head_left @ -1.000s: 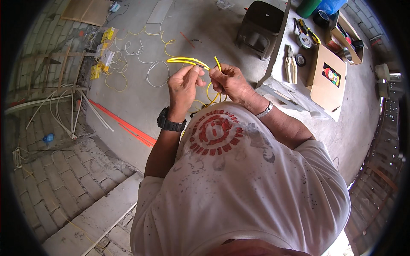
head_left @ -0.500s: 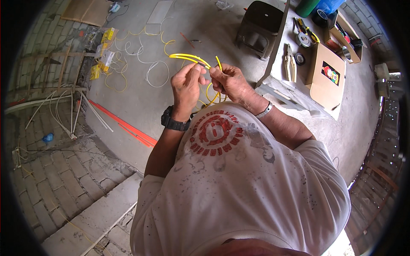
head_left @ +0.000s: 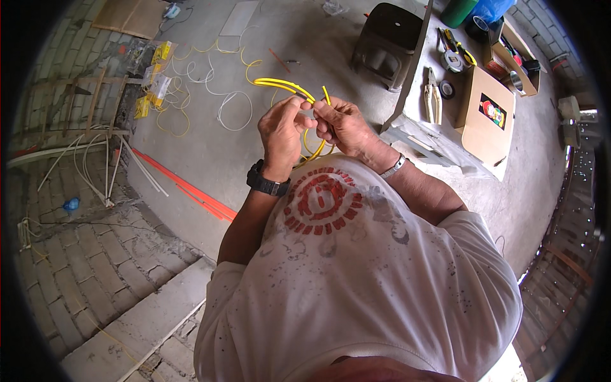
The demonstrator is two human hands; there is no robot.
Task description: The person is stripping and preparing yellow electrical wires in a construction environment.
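Observation:
Yellow electrical wire [head_left: 273,83] bends in a doubled loop above my hands, with a short end sticking up and more lengths hanging below toward my shirt. My right hand [head_left: 347,126] is closed, pinching the wire between thumb and forefinger. Just left of it, my left hand [head_left: 279,137] has its fingers bent together at the wire, beside a short dark strip [head_left: 301,95] lying along it. Whether that strip is tape or something else is too small to tell. The left fingertips partly hide the contact.
On a table at right are pliers [head_left: 433,99], a black tape roll [head_left: 447,89], a tape measure [head_left: 452,60] and a cardboard box [head_left: 487,118]. A dark stool [head_left: 388,44] stands beside it. Loose wires [head_left: 232,111] and orange tubes [head_left: 184,184] lie on the floor at left.
My left hand has shifted slightly right, and its fingers have changed their bend at the wire. The right hand keeps its hold almost unmoved. The hanging wire below has swung a little.

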